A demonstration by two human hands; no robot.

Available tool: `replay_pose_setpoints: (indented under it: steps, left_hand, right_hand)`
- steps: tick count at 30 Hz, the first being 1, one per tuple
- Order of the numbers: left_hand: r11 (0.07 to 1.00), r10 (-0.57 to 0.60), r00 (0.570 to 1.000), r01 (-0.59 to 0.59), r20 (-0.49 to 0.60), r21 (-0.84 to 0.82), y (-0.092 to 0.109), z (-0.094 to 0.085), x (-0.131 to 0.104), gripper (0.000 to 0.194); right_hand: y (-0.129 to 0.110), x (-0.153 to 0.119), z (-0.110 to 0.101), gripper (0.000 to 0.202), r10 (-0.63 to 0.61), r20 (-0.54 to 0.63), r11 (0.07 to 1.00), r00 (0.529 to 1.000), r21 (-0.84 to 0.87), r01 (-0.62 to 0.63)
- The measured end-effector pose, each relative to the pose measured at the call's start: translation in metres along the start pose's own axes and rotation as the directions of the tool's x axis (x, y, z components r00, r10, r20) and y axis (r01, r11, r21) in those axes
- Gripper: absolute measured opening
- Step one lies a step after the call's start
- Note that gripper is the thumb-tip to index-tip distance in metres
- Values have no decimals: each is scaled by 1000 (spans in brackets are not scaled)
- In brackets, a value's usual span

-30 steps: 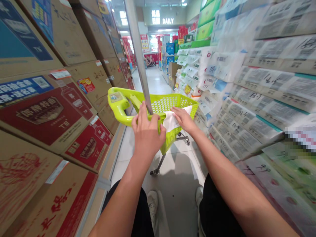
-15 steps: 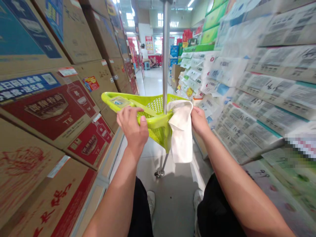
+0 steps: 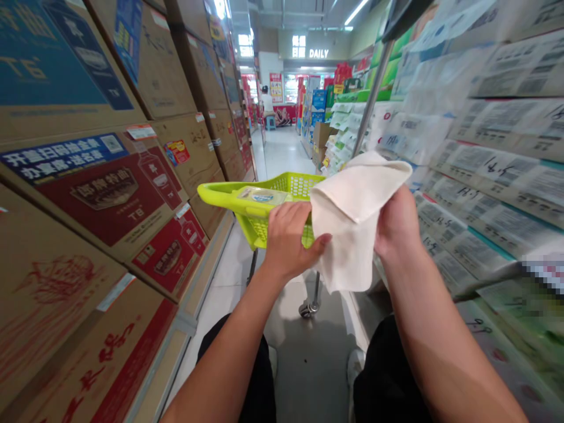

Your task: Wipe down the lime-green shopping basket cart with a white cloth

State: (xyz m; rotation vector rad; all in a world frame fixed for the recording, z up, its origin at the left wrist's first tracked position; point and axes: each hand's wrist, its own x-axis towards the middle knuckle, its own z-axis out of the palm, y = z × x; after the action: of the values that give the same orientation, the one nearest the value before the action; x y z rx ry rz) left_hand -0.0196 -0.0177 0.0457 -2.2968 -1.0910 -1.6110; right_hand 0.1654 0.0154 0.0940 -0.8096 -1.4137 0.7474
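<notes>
From where I watch, this is a shop, down one of its aisles. On the left I see printed cartons [image 3: 110, 188] stacked high, price tags [image 3: 141, 131] stuck along them. On the right, wrapped packs [image 3: 489, 170] rise in piles, some with handwritten prices. A green shopping basket [image 3: 247, 205] stands over a wheel [image 3: 308, 309] in the aisle, and far ahead I can read a wall sign [image 3: 318, 53] saying "DAILY".

Matt, soft-looking cloth [image 3: 348, 235]; glossy green plastic basket [image 3: 251, 202].
</notes>
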Motion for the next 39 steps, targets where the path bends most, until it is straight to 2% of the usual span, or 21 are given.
replay_pose_setpoints:
  steps: [2,4,6,8,11,13,14,16,19,20,22,24,26,29,34,36,39]
  left_hand:
    - [991,-92,995,86,-50,-101,9,5,3,52]
    - [958,-238,965,215,-108,-192,15,7,6,35]
    - [921,-359,915,315,-182,-230,16,5,10,19]
    - [912,-402,880,362,-252,-193,12,-3,15,13]
    - [923,-379,875,383,-303,-47,2,-21,21,35]
    - [919,-361,891,391,-276,60,-3,-35,25,51]
    - [913,-356,899,393,-254,113,-5,-41,25,54]
    - [892,-342,910,393,-236,221,-9,-52,26,50]
    - [835,-288,914,385,-284,392,-21,-64,22,31]
    - [813,-271,919,378,-288,442,-27,-65,20,26]
    - [797,-266,943,331,-199,505,-40,-66,15,22]
    - [793,-270,959,274,-88,544,-50,-63,10,27]
    - [790,-247,968,226,-41,569,-55,-57,6,33]
    - [787,-183,980,196,-83,585,-53,-48,2,34]
    - [821,-56,984,142,-169,553,-46,-44,-4,33]
    - [832,-34,983,127,-178,540,-46,-43,-5,33]
    - [838,-53,979,151,-197,524,-45,-40,-5,34]
  right_hand:
    - [-10,-9,8,54,-77,10,995,997,-58,77]
    - [-19,-18,14,55,-175,58,959,983,-217,184]
    - [-23,-24,16,60,-252,165,843,953,-446,300]
    - [-24,-27,13,62,-224,299,669,928,-644,370]
    - [-19,-25,6,58,-32,407,433,913,-817,380]
    - [-17,-23,3,56,44,395,334,917,-871,360]
    - [-16,-23,3,54,44,378,303,925,-887,348]
    - [-16,-23,4,49,-15,345,279,938,-900,335]
    - [-15,-24,12,46,-94,347,298,933,-885,359]
    - [-14,-23,16,48,-88,348,302,933,-884,358]
    - [-11,-20,22,54,-35,310,282,950,-909,306]
    - [-9,-14,24,64,36,216,229,976,-952,202]
    - [-7,-4,21,74,102,120,173,988,-980,101]
    - [-6,11,8,83,177,90,128,980,-989,68]
    - [-5,24,-18,90,260,243,208,934,-959,192]
    - [-3,21,-22,87,232,237,214,943,-959,188]
    - [3,10,-22,77,77,158,158,984,-977,145]
